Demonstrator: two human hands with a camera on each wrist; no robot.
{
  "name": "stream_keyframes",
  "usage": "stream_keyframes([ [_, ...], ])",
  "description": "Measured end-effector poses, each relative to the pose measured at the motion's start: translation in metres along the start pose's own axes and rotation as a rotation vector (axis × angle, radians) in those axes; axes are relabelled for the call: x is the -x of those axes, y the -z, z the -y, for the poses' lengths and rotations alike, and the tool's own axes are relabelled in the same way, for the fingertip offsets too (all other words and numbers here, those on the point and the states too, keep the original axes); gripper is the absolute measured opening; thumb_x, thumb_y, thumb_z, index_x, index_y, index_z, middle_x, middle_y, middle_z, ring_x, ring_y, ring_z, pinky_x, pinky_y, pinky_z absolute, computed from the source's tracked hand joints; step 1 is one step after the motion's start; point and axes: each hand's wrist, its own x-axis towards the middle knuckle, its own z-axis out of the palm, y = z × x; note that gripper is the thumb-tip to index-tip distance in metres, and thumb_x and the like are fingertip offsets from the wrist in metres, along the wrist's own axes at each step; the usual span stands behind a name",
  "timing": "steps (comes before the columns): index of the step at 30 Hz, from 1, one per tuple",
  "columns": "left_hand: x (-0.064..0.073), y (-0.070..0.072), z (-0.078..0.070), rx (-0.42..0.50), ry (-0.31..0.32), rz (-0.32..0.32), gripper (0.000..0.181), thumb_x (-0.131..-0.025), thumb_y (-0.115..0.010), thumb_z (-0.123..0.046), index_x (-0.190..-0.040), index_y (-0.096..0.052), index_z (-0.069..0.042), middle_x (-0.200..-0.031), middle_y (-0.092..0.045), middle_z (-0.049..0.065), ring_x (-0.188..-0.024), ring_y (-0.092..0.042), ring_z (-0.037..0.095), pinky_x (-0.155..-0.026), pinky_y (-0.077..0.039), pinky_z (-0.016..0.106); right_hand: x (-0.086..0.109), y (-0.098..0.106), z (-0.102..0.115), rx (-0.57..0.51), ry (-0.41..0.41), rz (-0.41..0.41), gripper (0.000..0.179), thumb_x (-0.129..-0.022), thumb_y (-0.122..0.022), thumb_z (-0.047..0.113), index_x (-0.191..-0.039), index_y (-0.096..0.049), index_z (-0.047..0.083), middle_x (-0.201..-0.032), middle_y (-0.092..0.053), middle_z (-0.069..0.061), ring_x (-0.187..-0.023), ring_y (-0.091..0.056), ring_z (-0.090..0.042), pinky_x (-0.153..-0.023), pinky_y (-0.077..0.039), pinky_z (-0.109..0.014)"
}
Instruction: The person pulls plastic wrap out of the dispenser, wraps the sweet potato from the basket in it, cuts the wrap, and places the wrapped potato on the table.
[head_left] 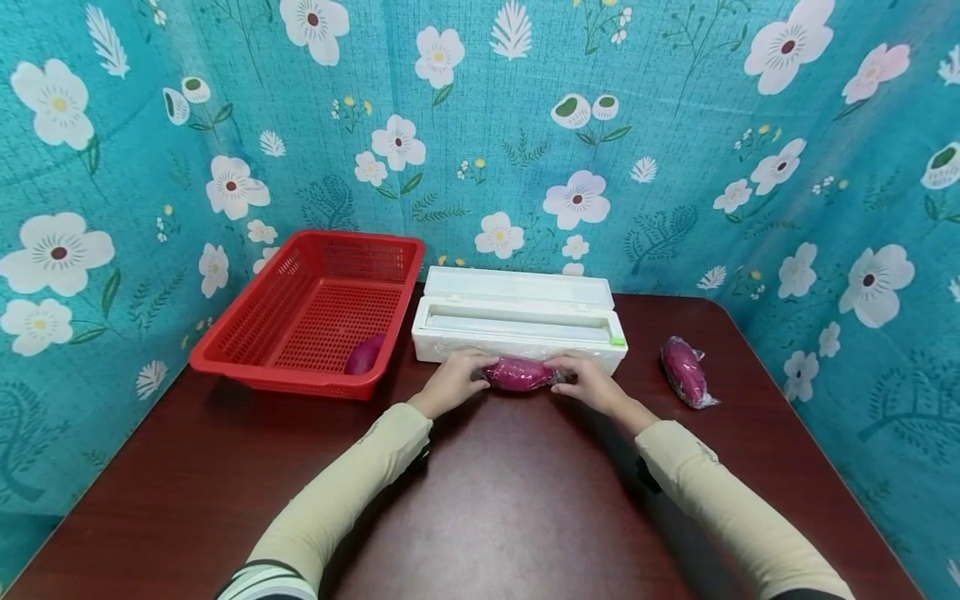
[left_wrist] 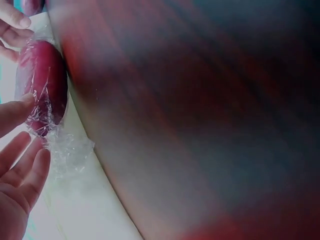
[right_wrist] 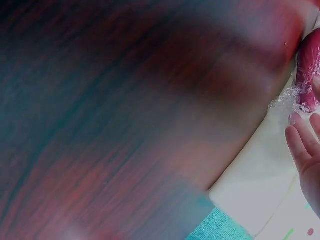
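Observation:
A purple sweet potato (head_left: 518, 375) wrapped in clear cling film lies crosswise between both hands, just in front of a white cling film box (head_left: 517, 321). At its left end my left hand (head_left: 454, 384) holds it, the thumb on the wrapped skin and the fingers by the crinkled film (left_wrist: 70, 152). My right hand (head_left: 588, 382) holds the opposite end the same way. In the right wrist view, fingers of the right hand (right_wrist: 307, 150) sit beside the twisted film end. The box's lid (head_left: 517, 286) is raised, with a green piece (head_left: 617, 341) at its right front.
On the left stands a red plastic basket (head_left: 288, 377) with an unwrapped purple sweet potato (head_left: 364, 355) inside. Another film-wrapped sweet potato (head_left: 686, 372) lies at the right of the dark wooden table (head_left: 510, 517). A blue floral curtain (head_left: 480, 117) hangs behind the table.

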Motion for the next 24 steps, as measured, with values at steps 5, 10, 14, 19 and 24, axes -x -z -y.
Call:
stream_keyframes([
  [5,-0.002,0.001,-0.003,-0.024,-0.012,0.039,0.04,-0.071,-0.072,0.0,-0.109,-0.062,0.002,-0.108,-0.06,0.013,-0.104,-0.053,0.024,-0.09,-0.039,0.03,-0.002,-0.005,0.001,0.05,0.021,0.007,0.036,-0.065,-0.075,-0.004,-0.099,-0.063,-0.002,-0.092,-0.059,-0.012,-0.073,-0.055,-0.024,-0.063,-0.047,-0.035],
  [10,-0.004,0.001,-0.004,-0.015,0.002,0.081,0.038,-0.07,-0.073,-0.001,-0.107,-0.063,0.001,-0.105,-0.061,0.011,-0.098,-0.055,0.021,-0.086,-0.042,0.027,-0.005,-0.009,0.002,0.108,0.018,0.005,0.034,-0.063,-0.078,-0.001,-0.091,-0.06,0.001,-0.077,-0.052,-0.005,-0.066,-0.048,-0.017,-0.057,-0.042,-0.027],
  [14,-0.003,0.002,-0.005,-0.011,-0.006,0.123,0.039,-0.069,-0.075,-0.005,-0.106,-0.063,0.0,-0.103,-0.061,0.01,-0.096,-0.055,0.019,-0.084,-0.042,0.027,-0.004,-0.006,0.004,0.059,-0.008,0.056,0.03,-0.064,-0.077,0.0,-0.088,-0.059,0.0,-0.076,-0.056,-0.006,-0.066,-0.052,-0.017,-0.058,-0.045,-0.028],
  [19,-0.003,0.005,-0.007,-0.003,-0.03,0.19,0.046,-0.064,-0.079,-0.01,-0.106,-0.061,-0.001,-0.102,-0.06,0.008,-0.098,-0.053,0.02,-0.088,-0.039,0.03,-0.001,0.0,0.006,-0.07,-0.051,0.178,0.023,-0.072,-0.071,0.001,-0.09,-0.059,-0.004,-0.083,-0.064,-0.011,-0.076,-0.061,-0.022,-0.068,-0.049,-0.033],
  [24,-0.003,0.006,-0.008,-0.008,-0.052,0.243,0.043,-0.064,-0.079,-0.01,-0.101,-0.06,-0.002,-0.098,-0.061,0.007,-0.092,-0.054,0.017,-0.084,-0.041,0.029,0.001,0.002,0.008,-0.137,-0.059,0.266,0.016,-0.078,-0.064,-0.001,-0.093,-0.061,-0.005,-0.077,-0.064,-0.007,-0.069,-0.058,-0.014,-0.061,-0.048,-0.027],
])
